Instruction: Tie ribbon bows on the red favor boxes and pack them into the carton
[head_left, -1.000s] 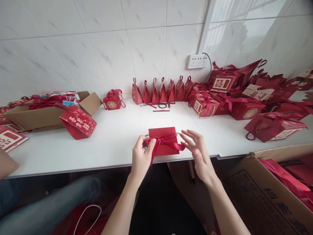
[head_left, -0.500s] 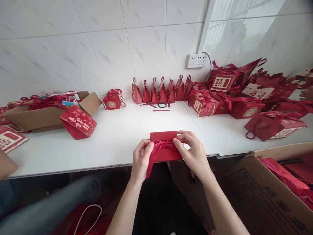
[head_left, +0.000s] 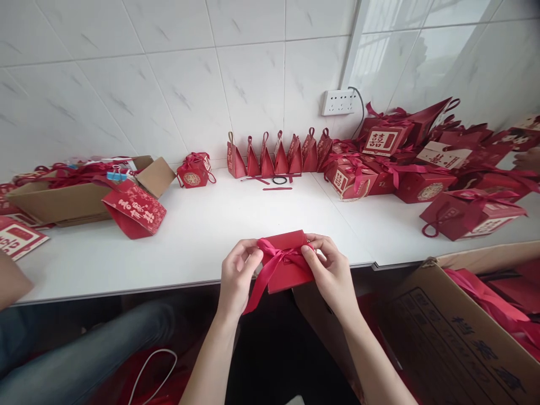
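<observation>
A small red gift box (head_left: 291, 275) is held at the front edge of the white table, slightly tilted. Across it runs a crimson satin ribbon (head_left: 276, 260), knotted in the middle, with one tail hanging down at the left. My left hand (head_left: 241, 273) pinches the ribbon at the box's left side, thumb on top and fingers curled behind. At the right side my right hand (head_left: 331, 267) grips the ribbon between thumb and fingers, close against the box. The fingers behind the box are partly hidden.
Several peaked red boxes (head_left: 280, 160) stand along the wall. Finished-looking red boxes (head_left: 426, 183) pile up on the right, beside an open carton (head_left: 447, 320). On the left sit a cardboard tray (head_left: 63, 202) and a tilted red box (head_left: 135, 208). Another person's jeans leg (head_left: 105, 343) is at lower left.
The box has tilted, its right end rising and its left end dropping. My left hand has shifted slightly left and down, and the ribbon's knot and loop now show more clearly.
</observation>
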`<act>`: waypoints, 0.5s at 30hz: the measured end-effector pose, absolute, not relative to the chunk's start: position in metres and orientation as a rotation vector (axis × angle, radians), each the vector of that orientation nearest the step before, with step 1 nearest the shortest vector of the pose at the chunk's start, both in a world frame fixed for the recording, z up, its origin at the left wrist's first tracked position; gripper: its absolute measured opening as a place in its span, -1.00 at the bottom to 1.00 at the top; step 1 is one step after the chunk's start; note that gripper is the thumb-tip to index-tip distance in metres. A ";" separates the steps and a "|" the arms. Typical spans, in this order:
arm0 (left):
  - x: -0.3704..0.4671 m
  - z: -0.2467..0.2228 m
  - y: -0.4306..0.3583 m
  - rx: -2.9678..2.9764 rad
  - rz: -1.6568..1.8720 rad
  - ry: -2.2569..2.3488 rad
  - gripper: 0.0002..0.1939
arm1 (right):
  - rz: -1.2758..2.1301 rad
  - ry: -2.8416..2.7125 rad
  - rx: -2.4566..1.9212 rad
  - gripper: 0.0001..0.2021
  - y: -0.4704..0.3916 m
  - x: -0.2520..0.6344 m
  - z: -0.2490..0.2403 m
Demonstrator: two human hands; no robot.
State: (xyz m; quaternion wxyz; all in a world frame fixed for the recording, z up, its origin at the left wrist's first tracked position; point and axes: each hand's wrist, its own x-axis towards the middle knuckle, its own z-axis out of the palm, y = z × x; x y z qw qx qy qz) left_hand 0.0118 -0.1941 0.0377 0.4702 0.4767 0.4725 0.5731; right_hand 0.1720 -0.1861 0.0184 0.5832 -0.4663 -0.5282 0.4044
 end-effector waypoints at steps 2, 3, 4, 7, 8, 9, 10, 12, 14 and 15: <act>0.011 0.038 -0.195 1.166 1.406 1.150 -0.79 | 0.937 -1.232 -1.099 -0.75 -0.187 0.171 0.018; 0.011 0.038 -0.196 1.167 1.405 1.156 -0.80 | 0.937 -1.231 -1.104 -0.76 -0.187 0.170 0.018; 0.011 0.038 -0.196 1.165 1.406 1.167 -0.79 | 0.937 -1.228 -1.110 -0.76 -0.188 0.169 0.017; 0.012 0.038 -0.196 1.151 1.428 1.184 -0.76 | 0.925 -1.210 -1.117 -0.77 -0.188 0.167 0.016; 0.012 0.038 -0.196 1.146 1.438 1.185 -0.74 | 0.919 -1.206 -1.119 -0.77 -0.188 0.166 0.015; 0.012 0.038 -0.196 1.145 1.445 1.188 -0.73 | 0.909 -1.207 -1.121 -0.78 -0.188 0.166 0.015; 0.012 0.038 -0.196 1.147 1.444 1.198 -0.72 | 0.895 -1.213 -1.124 -0.78 -0.188 0.165 0.015; 0.012 0.038 -0.196 1.161 1.438 1.237 -0.75 | 0.854 -1.235 -1.135 -0.78 -0.189 0.164 0.015; 0.012 0.039 -0.196 1.194 1.449 1.286 -0.78 | 0.813 -1.255 -1.147 -0.79 -0.190 0.164 0.015; 0.012 0.040 -0.197 1.217 1.452 1.310 -0.78 | 0.797 -1.262 -1.151 -0.79 -0.190 0.164 0.015</act>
